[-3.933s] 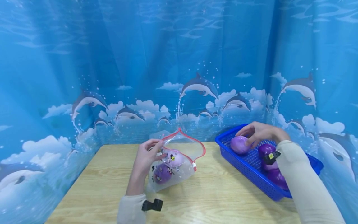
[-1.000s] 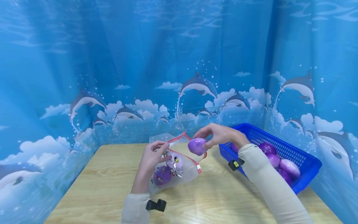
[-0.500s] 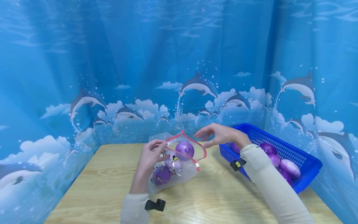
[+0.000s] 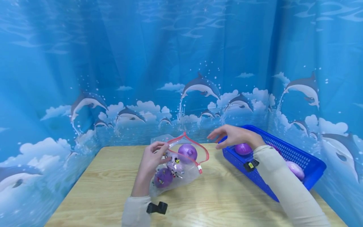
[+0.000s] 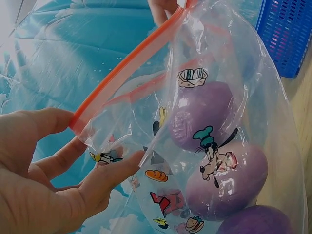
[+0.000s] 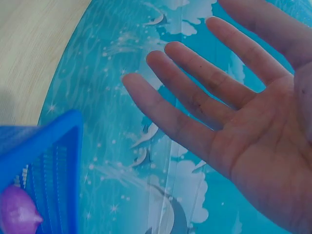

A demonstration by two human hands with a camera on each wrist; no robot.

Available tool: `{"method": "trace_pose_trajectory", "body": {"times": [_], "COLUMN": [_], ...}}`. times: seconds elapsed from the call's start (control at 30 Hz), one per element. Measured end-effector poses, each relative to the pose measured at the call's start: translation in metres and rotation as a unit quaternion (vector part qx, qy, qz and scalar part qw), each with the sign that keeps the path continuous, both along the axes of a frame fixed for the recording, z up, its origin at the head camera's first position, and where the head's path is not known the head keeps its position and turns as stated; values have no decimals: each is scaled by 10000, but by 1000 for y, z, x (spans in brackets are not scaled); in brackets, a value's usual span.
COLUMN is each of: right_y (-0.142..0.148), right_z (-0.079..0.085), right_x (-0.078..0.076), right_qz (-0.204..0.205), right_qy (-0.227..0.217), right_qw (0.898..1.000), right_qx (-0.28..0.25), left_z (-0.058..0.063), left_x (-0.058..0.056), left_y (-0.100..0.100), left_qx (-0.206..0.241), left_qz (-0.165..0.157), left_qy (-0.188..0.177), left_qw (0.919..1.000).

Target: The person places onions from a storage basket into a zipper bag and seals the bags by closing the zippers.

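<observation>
Right hand [image 4: 236,136] nearer the basket [image 4: 313,176] than before, fingers [image 6: 170,114] spread; left hand [image 4: 151,159] in a pinch on the bag [image 4: 188,176]

6+ purple balls [image 4: 243,149], 2 hands [image 4: 151,161] [image 4: 236,136], 1 bag [image 4: 189,178], 1 bskt [image 4: 258,180].

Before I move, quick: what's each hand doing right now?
Left hand: fingers pinching the clear zip bag near its red-edged mouth.
Right hand: open, holding nothing.

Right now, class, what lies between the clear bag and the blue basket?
In the head view, only wooden tabletop shows between the clear bag and the blue basket, with the right hand above the gap's far end.
</observation>
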State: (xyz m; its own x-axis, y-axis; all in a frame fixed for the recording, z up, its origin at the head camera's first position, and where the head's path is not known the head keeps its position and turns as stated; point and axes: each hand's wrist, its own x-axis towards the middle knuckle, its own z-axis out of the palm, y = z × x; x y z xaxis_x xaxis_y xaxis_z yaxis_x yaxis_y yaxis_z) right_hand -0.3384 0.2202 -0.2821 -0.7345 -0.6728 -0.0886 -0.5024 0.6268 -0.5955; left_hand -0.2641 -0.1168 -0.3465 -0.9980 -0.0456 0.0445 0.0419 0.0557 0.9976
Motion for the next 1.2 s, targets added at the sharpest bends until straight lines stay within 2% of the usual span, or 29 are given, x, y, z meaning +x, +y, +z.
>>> {"method": "trace_pose_trajectory", "body": {"times": [0.57,0.73,0.93,1.2], "right_y": [39,49,62,82], "right_z": [-6,-9,-12,-18], "right_x": [-2,-2,-4,-3], "right_qz": [-551,-546,-460,-597], "right_qy": [-285,-164,-72,-475], "right_qw": [9968,9966,9973,9966], "right_qx": [511,597,575,306], "left_z": [-1,0,0,0], "left_x": [1,1,1,1], "left_y": [-1,-1,0,0], "left_qx": [-32,-60,-103,-95], "left_qz": [-34,-23,-19,-17], "left_qy": [22,-2,-16,-36], "left_qw": [10000,10000,9999,9999]}}
